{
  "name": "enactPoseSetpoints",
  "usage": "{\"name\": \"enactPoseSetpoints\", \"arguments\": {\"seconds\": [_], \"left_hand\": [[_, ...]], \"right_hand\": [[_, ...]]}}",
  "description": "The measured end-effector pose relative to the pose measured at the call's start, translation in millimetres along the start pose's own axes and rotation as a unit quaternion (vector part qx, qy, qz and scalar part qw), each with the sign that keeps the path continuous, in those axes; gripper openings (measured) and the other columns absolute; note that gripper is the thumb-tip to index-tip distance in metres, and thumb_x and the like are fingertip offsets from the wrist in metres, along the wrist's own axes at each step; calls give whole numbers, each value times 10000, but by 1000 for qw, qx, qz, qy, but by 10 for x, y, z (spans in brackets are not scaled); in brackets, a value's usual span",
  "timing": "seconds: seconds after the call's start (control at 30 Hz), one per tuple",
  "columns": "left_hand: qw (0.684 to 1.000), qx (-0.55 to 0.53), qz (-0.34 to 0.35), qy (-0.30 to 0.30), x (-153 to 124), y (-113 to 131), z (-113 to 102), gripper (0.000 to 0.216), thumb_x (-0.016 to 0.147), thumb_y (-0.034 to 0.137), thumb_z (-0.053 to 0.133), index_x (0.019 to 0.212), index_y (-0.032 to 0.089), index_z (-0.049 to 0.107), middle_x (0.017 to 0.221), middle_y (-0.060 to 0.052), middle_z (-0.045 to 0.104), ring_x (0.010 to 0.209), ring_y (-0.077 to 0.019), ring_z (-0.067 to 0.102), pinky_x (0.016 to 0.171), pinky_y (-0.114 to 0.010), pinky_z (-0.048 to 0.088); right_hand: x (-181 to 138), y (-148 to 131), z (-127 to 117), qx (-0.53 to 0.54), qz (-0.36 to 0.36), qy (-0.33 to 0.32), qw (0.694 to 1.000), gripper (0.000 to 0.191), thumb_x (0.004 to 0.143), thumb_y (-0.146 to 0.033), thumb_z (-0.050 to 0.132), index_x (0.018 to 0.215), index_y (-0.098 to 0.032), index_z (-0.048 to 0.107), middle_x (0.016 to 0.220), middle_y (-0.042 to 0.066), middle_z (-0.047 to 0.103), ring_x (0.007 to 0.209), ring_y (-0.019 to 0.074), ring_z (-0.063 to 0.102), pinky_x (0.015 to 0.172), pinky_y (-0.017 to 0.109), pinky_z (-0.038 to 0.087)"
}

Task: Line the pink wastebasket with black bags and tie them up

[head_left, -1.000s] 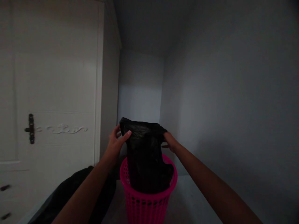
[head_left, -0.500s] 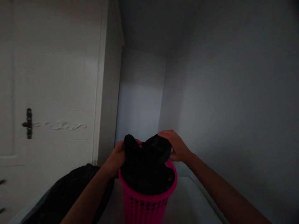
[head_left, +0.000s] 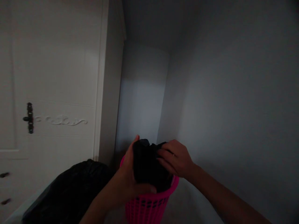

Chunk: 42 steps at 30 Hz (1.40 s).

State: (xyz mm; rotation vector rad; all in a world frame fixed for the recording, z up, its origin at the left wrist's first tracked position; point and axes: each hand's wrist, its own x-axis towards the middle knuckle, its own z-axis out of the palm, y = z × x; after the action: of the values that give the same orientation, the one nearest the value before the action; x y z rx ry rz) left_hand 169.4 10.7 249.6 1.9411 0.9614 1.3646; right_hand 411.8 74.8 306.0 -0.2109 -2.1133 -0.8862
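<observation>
A pink perforated plastic basket (head_left: 147, 210) stands in front of me. Bunched up in its mouth is a black plastic bag (head_left: 147, 168), its folds hard to make out in the dim light. My left hand (head_left: 129, 174) clasps the bag's left side, thumb across the front near the basket's rim and fingers up behind. From the right, my right hand (head_left: 176, 158) curls its fingers over the top of the bag, pressing into the black plastic. The fingertips of the right hand are partly lost against the bag.
A large, full black bag (head_left: 70, 189) lies to the left of the basket. Behind it rises a white wardrobe (head_left: 63, 77) with a dark handle (head_left: 29, 118) and drawer pulls. A plain wall (head_left: 229, 102) runs along the right side.
The bag's raised folds have been gathered lower and tighter into the basket. My left hand has come round to the front, and my right hand has moved down onto the bag's top.
</observation>
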Motion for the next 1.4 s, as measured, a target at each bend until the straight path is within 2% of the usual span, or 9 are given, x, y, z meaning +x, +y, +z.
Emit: {"name": "enactPoseSetpoints", "arguments": {"seconds": [0.17,0.23,0.43,0.6,0.7,0.83,1.07,1.23,1.4], "left_hand": [[996,56,42,62,292,-41,115,429,956,404,687,1363,270,689,1369,-100,743,1270,-319,678,1174,-527,486],[991,22,22,128,323,-61,56,398,1000,498,596,1274,245,734,1279,-99,781,1182,-322,712,1098,-512,538],[973,-68,-27,219,310,45,-52,691,896,822,548,1067,193,777,1089,-127,810,1073,-368,742,945,-481,612],[978,-82,4,190,205,-53,-26,789,617,655,933,1240,228,705,1175,-108,789,1165,-394,716,1008,-509,607],[974,-144,-6,175,190,-187,-41,1060,510,416,1043,1448,278,569,1406,-132,725,1325,-396,656,1138,-526,539],[951,-257,-89,145,201,-263,-87,774,735,566,911,1403,250,681,1467,-151,712,1399,-380,624,1234,-527,452],[837,-469,-154,236,320,-22,-146,167,921,316,774,1057,224,746,831,-21,766,935,-241,783,893,-380,663],[829,-521,-84,187,527,51,-165,190,906,329,819,915,181,701,579,82,494,545,-87,553,659,-235,618],[876,-436,-87,185,547,-13,-268,473,631,425,1020,859,175,689,570,103,484,472,-46,419,518,-184,507]], "right_hand": [[76,-112,115,44,58,-15,997,174,1063,-264,575,1003,-193,722,925,95,740,821,219,683,711,351,572],[75,-67,98,74,137,-18,988,198,1060,-334,605,1167,-199,703,1062,123,744,957,249,714,818,391,613],[223,-146,120,173,232,-122,949,1228,701,-736,887,1663,-229,316,1565,236,584,1368,433,616,1071,599,560],[396,-327,385,259,327,-230,879,147,912,-213,700,1054,-213,740,903,76,817,816,274,776,702,349,556],[441,-363,478,307,333,-202,869,154,872,-103,624,931,-202,726,925,60,796,884,252,754,762,343,554],[397,-268,481,371,197,-232,877,441,802,-243,836,1219,-194,702,1280,126,731,1197,294,674,1058,446,530],[-57,379,656,408,347,-252,806,851,654,-290,975,1434,-268,635,1438,117,672,1183,258,655,960,388,540],[-258,589,926,501,372,-311,717,80,789,-227,785,868,-214,792,747,-35,726,713,158,621,687,279,486],[-236,814,861,473,463,-169,731,90,806,-241,721,721,-217,705,751,-22,681,783,165,618,720,274,488]]}}
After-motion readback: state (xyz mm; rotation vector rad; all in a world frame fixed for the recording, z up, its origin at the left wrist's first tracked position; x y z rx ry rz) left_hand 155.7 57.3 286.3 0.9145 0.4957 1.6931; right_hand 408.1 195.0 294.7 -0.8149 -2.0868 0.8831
